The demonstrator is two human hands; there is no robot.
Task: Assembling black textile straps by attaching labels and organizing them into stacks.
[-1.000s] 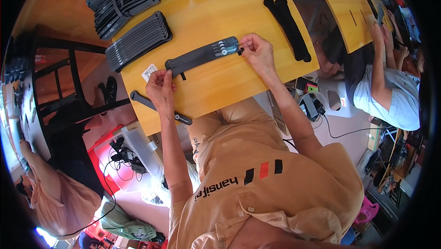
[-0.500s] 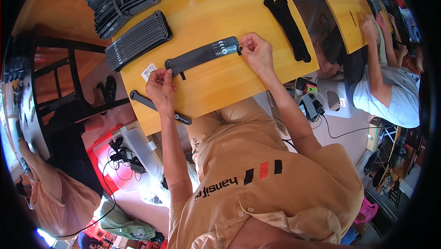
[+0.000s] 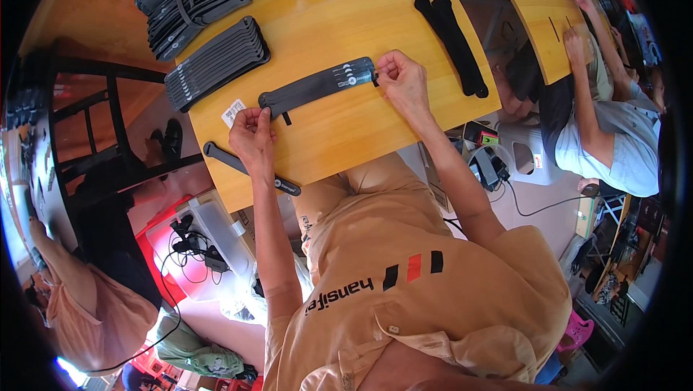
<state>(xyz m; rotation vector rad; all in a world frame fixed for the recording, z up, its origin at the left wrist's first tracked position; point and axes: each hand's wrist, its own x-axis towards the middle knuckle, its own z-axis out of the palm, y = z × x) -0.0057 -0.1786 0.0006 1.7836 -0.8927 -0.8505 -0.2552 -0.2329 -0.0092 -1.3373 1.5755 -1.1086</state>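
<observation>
The dark grey strap stack (image 3: 310, 92) lay flat on the worktop (image 3: 346, 142), its long axis slanting away rightward; the left hand (image 3: 253, 138), nearly closed, pinched its left end, the right hand (image 3: 405, 85), fingertips together, its right.
</observation>
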